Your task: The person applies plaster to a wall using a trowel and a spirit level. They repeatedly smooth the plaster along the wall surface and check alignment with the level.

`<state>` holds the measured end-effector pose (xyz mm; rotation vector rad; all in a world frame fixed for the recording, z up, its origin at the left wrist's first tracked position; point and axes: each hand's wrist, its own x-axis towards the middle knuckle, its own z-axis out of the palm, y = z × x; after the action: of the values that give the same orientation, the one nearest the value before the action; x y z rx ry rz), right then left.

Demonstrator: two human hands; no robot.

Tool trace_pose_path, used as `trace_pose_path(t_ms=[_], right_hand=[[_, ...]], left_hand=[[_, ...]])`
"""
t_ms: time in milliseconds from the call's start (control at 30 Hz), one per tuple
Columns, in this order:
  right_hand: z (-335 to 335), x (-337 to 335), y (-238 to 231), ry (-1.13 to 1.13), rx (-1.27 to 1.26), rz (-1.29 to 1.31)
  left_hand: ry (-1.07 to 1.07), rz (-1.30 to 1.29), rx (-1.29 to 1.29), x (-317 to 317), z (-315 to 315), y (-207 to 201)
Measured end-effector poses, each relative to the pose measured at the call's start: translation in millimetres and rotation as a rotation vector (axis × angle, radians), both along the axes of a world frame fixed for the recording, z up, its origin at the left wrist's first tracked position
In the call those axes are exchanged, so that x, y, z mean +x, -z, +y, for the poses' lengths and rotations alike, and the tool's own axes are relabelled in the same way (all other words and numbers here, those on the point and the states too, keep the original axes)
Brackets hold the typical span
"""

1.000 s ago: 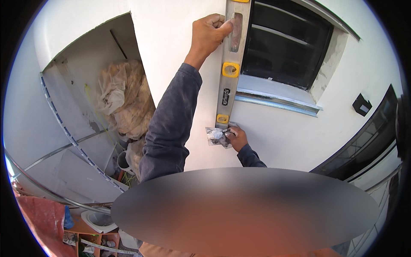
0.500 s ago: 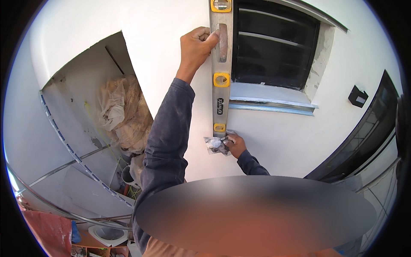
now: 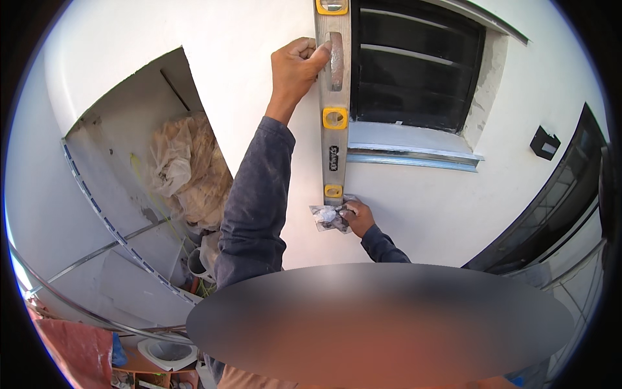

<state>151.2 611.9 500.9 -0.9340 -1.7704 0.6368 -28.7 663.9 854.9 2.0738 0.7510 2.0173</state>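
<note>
A long spirit level (image 3: 334, 139) with yellow-framed vials stands upright against the white wall, just left of a dark window. My left hand (image 3: 297, 68) grips its left edge near the upper slot, the thumb reaching onto the face and the fingers curled. At the level's foot, my right hand (image 3: 357, 217) has its fingers closed on a thin, flat grey plate (image 3: 329, 218) smeared with white paste. This plate sits right under the lower end of the level; its exact kind is unclear.
The louvred window (image 3: 414, 71) has a metal strip (image 3: 414, 160) along its sill. Beside my left arm, an alcove holds plastic-wrapped bundles (image 3: 188, 165) and a perforated strip (image 3: 103, 217). A black wall fixture (image 3: 544, 142) hangs at the right. A white basin (image 3: 167, 353) lies lower left.
The view has shifted very slightly. Both hands keep their holds, and the level stays upright in nearly the same place.
</note>
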Motion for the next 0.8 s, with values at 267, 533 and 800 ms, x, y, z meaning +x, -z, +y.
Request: trace_pose_path(t_ms=[267,533,800], right_hand=[[-2,3,-2,-0.011,-0.029,-0.05],[1,7,9,0.02,-0.049,-0.064],[2,7,12,0.032,-0.082,-0.118]], left_hand=[[-0.044,0.012,-0.011,1,3,1],[-0.025,-0.052,-0.003,6,-4,-1],[-0.007,-0.083,-0.063,7,-10,-3]])
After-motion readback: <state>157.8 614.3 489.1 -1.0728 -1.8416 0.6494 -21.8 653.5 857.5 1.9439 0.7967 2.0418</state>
